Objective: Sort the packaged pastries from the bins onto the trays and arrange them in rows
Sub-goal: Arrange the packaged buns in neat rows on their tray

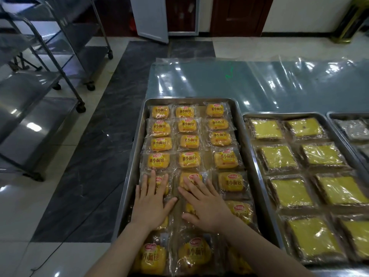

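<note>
A steel tray [238, 124] at the table's left holds three rows of small orange breads [189, 159] in clear wrappers. My left hand [151, 204] lies flat, fingers spread, on a packet in the left row. My right hand [203, 200] lies flat on packets in the middle row, fingertips on one orange bread [188, 177]. Neither hand grips anything. To the right, a second tray [253, 150] carries two rows of yellow square cakes [278, 156] in wrappers.
A third tray [335, 118] with grey wrapped packets shows at the right edge. Clear plastic sheet [259, 80] covers the table behind the trays. Steel wheeled racks [40, 108] stand on the tiled floor to the left. A white door [151, 17] stands open at the back.
</note>
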{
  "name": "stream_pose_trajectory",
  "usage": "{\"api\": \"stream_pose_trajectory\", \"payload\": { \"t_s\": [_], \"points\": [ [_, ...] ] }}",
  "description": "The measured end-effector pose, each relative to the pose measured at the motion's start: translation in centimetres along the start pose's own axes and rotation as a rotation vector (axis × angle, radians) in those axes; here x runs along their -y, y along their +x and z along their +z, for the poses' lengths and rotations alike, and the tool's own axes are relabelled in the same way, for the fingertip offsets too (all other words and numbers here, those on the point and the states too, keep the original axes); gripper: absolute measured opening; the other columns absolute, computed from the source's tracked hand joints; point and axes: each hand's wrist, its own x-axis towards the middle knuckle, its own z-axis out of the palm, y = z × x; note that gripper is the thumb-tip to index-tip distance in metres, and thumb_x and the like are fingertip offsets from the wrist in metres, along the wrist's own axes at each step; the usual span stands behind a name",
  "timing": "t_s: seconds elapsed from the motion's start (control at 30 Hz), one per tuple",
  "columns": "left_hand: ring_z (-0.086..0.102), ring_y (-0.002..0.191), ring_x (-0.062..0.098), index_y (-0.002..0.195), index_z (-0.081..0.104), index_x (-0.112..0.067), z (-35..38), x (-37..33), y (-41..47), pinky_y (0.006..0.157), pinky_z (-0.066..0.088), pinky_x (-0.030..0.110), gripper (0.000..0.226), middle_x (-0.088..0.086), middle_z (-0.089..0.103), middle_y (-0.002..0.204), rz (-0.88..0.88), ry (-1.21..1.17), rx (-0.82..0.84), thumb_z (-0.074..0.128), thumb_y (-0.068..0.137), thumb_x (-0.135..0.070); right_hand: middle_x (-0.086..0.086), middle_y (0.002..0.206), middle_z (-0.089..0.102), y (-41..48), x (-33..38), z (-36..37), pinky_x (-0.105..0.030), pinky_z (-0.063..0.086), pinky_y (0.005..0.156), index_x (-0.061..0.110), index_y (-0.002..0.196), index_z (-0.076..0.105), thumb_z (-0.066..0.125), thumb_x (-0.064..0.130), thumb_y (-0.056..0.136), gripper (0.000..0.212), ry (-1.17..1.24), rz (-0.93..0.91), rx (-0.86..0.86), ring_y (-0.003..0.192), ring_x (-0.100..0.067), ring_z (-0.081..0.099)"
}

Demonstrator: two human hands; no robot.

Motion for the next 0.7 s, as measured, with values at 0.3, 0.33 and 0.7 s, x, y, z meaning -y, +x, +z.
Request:
{"api": "stream_pose_trajectory", "payload": {
  "t_s": [0.3,0.33,0.7],
  "points": [
    [-0.039,0.133,0.021,0.136,-0.033,-0.043,0.0,0.0,-0.1,0.111,-0.017,0.044,0.073,0.001,-0.04,0.147,0.017,-0.006,-0.034,-0.008,0.076,-0.075,0.006,0.156,-0.023,-0.2,0.3,0.3,-0.052,-0.021,0.109,0.035,0.151,-0.001,0.013,0.072,0.086,0.077,0.017,0.01,-0.017,0.136,-0.031,-0.037],
    [-0.039,0.133,0.021,0.136,-0.033,-0.043,-0.1,0.0,0.0,0.11,-0.017,0.044,0.072,0.0,-0.041,0.146,0.023,-0.005,-0.046,-0.009,0.076,-0.074,0.007,0.157,-0.021,-0.1,0.4,0.2,-0.051,-0.021,0.109,0.035,0.151,0.002,0.013,0.072,0.086,0.075,0.029,0.014,-0.042,0.137,-0.031,-0.035],
    [-0.021,0.14,0.035,0.143,-0.018,-0.044,-2.6,0.4,5.0,0.114,-0.007,0.047,0.067,0.005,-0.031,0.15,-0.024,-0.023,0.023,0.01,0.088,-0.069,0.006,0.154,-0.024,6.8,-1.7,-2.9,-0.054,-0.005,0.114,0.037,0.151,0.001,0.004,0.076,0.083,0.078,0.138,0.19,-0.032,0.139,-0.039,-0.027]
  ]
}}
